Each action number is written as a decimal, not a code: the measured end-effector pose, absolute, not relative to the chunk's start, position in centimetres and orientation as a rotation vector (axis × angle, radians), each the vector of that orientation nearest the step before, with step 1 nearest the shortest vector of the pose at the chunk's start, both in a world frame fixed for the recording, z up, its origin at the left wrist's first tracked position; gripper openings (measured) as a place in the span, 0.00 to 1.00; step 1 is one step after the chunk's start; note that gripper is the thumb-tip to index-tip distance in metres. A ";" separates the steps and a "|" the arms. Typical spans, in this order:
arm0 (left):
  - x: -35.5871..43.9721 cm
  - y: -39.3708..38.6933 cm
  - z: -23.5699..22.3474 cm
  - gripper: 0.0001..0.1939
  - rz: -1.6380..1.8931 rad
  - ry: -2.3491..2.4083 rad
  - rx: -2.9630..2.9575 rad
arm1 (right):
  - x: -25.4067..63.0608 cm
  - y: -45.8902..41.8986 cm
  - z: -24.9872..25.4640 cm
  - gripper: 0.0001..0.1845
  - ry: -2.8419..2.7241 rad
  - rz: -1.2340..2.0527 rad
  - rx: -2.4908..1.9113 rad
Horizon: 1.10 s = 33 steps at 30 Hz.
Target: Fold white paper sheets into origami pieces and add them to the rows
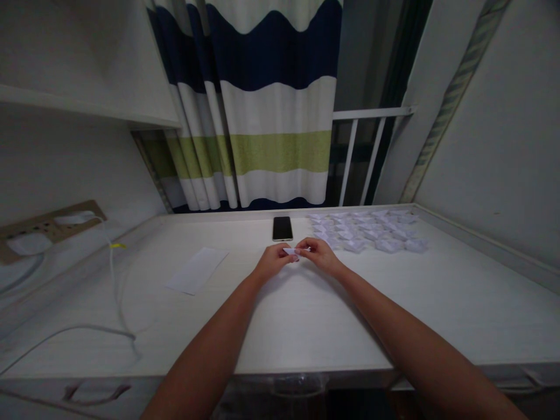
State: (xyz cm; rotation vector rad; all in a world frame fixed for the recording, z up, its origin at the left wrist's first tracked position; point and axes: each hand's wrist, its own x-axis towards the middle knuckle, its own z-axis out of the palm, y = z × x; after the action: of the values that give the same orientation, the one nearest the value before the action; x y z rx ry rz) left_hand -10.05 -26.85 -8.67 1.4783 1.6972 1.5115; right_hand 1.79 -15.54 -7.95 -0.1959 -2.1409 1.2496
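Observation:
Near the middle of the white desk (pixel 315 326), both hands meet over a small folded piece of white paper (pixel 289 251). My left hand (pixel 272 261) pinches its left end, while my right hand (pixel 320 254) has thumb and fingers closed on its right end. Much of the paper is hidden by the fingers, so its full shape cannot be made out. Just beyond the hands lies a black phone (pixel 282 228), screen up. Rows of folded white paper pieces (pixel 352 245) are laid out behind and to the right of my right hand.
Flat white sheets of paper (pixel 198 270) lie on the desk to the left. White cables (pixel 114 274) run down from a power strip (pixel 50 224) at the left wall. A striped curtain (pixel 280 111) hangs behind the desk, and a drawer handle (pixel 97 394) shows at the front left.

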 end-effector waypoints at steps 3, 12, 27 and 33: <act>-10.2 -26.8 -8.7 0.12 1.553 1.687 1.451 | 1.7 -15.3 -8.0 0.13 -2.097 1.349 -0.226; -10.1 -26.7 -8.8 0.14 1.587 1.674 1.411 | 1.8 -15.1 -7.9 0.12 -2.123 1.273 -0.302; -10.1 -26.7 -8.9 0.15 1.575 1.658 1.396 | 1.8 -15.3 -7.9 0.17 -2.043 1.541 -0.225; -10.2 -26.7 -8.7 0.15 1.580 1.657 1.412 | 1.9 -15.1 -7.7 0.19 -2.008 1.614 -0.263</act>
State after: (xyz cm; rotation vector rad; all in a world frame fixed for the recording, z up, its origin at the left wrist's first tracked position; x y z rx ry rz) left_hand -10.16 -26.73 -8.72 1.4120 1.6571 1.5804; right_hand 1.91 -15.14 -7.71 -0.2633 -2.0076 1.6144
